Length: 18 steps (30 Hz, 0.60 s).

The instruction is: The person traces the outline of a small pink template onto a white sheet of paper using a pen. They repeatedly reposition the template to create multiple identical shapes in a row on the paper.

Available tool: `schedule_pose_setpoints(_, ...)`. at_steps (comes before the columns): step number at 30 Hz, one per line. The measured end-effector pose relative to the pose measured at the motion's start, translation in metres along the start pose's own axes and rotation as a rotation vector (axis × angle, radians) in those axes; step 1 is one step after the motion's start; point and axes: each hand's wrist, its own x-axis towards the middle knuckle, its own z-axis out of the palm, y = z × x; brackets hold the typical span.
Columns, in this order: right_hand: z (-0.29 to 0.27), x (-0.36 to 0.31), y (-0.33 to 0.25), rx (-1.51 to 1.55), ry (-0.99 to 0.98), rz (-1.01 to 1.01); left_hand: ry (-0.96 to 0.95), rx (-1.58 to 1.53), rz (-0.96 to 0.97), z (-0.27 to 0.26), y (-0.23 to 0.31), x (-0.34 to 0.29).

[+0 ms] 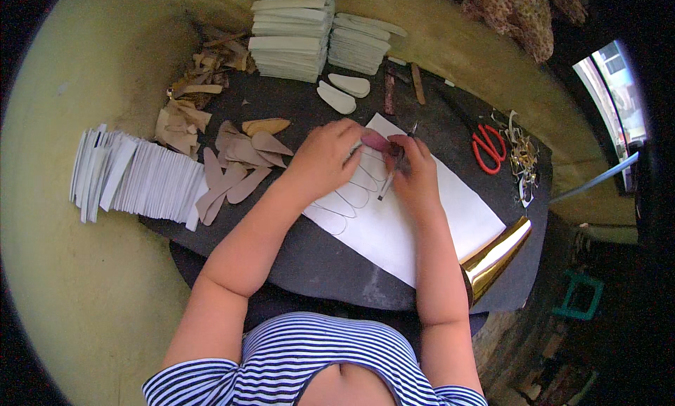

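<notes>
My left hand [325,160] presses a pinkish teardrop-shaped template [375,139] flat on the white paper sheet [450,216]; my right hand [415,170], just beside it, pinches a slim pen [394,172] angled toward me.

Dark board [330,265]: white sheet [422,230], red scissors [488,148], tan cutouts [235,167], white cutout stacks [292,40], gold roll [496,257] at edge.

Sheet [422,223] lies on board [330,265], scissors [488,147] to its right.
</notes>
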Motion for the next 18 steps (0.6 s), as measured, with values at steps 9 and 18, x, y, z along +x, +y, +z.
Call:
schedule_pose_setpoints(9,-0.013,0.003,0.016,0.16,0.083,0.015,-0.093,-0.052,0.107,0.045,0.035,-0.018)
schedule_pose_setpoints(18,0.002,0.005,0.036,0.452,0.226,0.166,-0.468,0.377,-0.036,0.032,0.037,-0.07)
